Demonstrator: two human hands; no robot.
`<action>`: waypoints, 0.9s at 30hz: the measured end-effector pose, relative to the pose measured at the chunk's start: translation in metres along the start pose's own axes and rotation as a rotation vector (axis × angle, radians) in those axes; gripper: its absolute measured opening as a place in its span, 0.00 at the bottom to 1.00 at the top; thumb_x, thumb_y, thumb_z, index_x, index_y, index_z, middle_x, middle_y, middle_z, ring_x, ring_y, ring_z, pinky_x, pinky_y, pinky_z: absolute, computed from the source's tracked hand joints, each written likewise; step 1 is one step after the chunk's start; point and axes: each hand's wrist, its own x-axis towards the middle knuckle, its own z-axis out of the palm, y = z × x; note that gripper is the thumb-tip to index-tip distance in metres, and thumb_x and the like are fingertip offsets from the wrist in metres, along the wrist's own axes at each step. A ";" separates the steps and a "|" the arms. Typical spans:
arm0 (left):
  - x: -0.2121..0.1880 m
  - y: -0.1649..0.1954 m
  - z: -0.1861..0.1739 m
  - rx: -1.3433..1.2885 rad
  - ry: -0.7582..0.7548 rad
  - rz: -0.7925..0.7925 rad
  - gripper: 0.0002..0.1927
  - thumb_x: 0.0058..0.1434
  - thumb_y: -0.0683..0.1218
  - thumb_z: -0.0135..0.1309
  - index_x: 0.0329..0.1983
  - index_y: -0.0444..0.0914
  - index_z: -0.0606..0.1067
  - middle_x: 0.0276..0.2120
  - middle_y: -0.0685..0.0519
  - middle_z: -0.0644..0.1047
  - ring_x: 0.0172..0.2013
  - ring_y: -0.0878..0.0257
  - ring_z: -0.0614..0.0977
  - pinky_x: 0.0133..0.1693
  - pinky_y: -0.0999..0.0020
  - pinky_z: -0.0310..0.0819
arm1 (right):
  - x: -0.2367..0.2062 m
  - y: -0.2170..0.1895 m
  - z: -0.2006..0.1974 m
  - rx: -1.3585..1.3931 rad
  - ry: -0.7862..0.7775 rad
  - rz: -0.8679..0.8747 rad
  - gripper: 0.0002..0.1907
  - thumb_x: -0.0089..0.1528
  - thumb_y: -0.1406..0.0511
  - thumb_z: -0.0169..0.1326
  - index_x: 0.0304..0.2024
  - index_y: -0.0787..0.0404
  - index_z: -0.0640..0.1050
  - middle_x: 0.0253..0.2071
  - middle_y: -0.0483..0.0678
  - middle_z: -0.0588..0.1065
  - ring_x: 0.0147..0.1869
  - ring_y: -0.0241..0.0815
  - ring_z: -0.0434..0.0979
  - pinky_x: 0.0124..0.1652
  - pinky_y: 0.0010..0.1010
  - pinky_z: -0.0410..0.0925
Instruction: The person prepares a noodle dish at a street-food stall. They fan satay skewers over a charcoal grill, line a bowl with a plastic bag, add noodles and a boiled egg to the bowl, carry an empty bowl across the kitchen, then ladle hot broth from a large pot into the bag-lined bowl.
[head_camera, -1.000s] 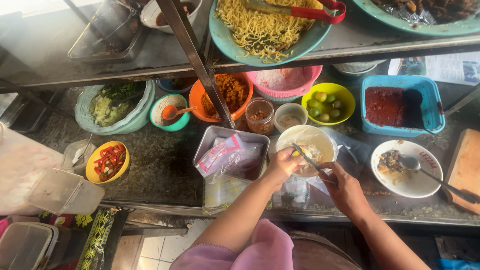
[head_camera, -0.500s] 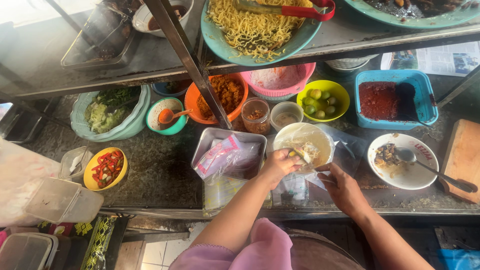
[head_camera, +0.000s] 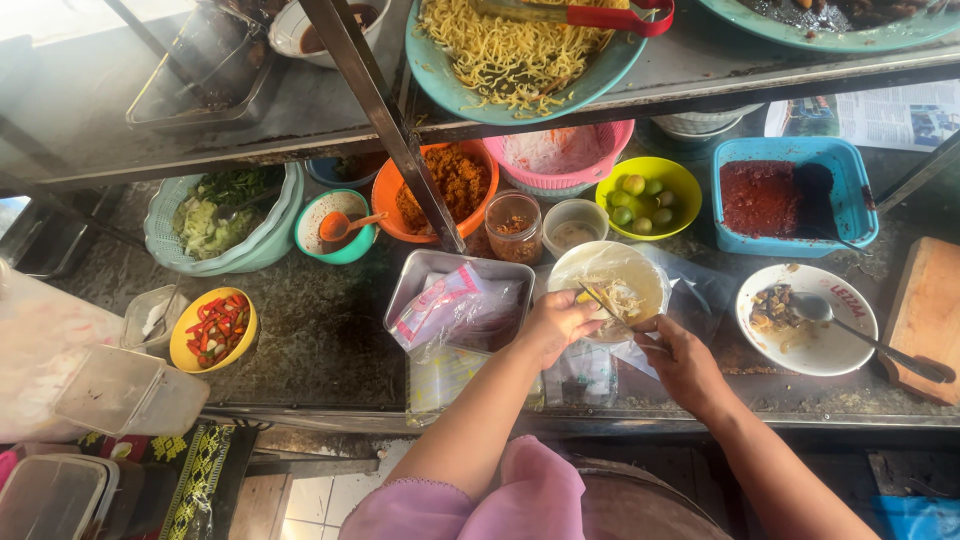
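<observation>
My left hand (head_camera: 556, 323) grips the near rim of a white bowl (head_camera: 610, 272) lined with clear plastic that holds pale noodles. My right hand (head_camera: 683, 362) is closed on a thin metal utensil (head_camera: 606, 306) whose tip reaches into the bowl's food. Both hands are at the front of a dark stone counter (head_camera: 310, 330). A metal tray (head_camera: 440, 275) with plastic packets lies just left of the bowl.
A white plate (head_camera: 830, 345) with a spoon and a wooden board (head_camera: 925, 315) lie to the right. Behind stand a blue tub of red paste (head_camera: 790, 195), a yellow bowl of limes (head_camera: 655, 195), an orange bowl (head_camera: 450, 190), small jars. A yellow chilli bowl (head_camera: 212, 328) sits left; a noodle plate (head_camera: 520, 60) rests above.
My left hand has stayed on the bowl's rim. My right hand has come closer to the bowl, bringing the utensil's tip into the food.
</observation>
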 end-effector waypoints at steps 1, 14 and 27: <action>-0.001 0.001 0.000 -0.018 -0.018 0.001 0.18 0.68 0.39 0.53 0.58 0.26 0.72 0.53 0.44 0.78 0.54 0.55 0.80 0.60 0.60 0.75 | 0.002 0.000 0.000 0.006 -0.003 0.035 0.13 0.63 0.71 0.52 0.51 0.62 0.75 0.37 0.45 0.80 0.35 0.32 0.72 0.34 0.28 0.68; -0.003 0.005 -0.003 -0.061 -0.062 -0.046 0.17 0.69 0.39 0.50 0.59 0.26 0.71 0.54 0.45 0.77 0.56 0.56 0.79 0.61 0.61 0.74 | 0.004 -0.001 0.001 -0.084 -0.004 0.070 0.12 0.64 0.67 0.55 0.49 0.62 0.77 0.26 0.43 0.72 0.29 0.34 0.68 0.30 0.29 0.65; 0.000 0.007 0.001 -0.045 -0.035 -0.028 0.17 0.70 0.38 0.47 0.61 0.27 0.70 0.54 0.45 0.78 0.57 0.55 0.79 0.62 0.61 0.73 | 0.005 -0.010 -0.001 -0.092 -0.014 0.091 0.12 0.64 0.64 0.56 0.50 0.61 0.78 0.25 0.44 0.70 0.28 0.34 0.67 0.29 0.29 0.64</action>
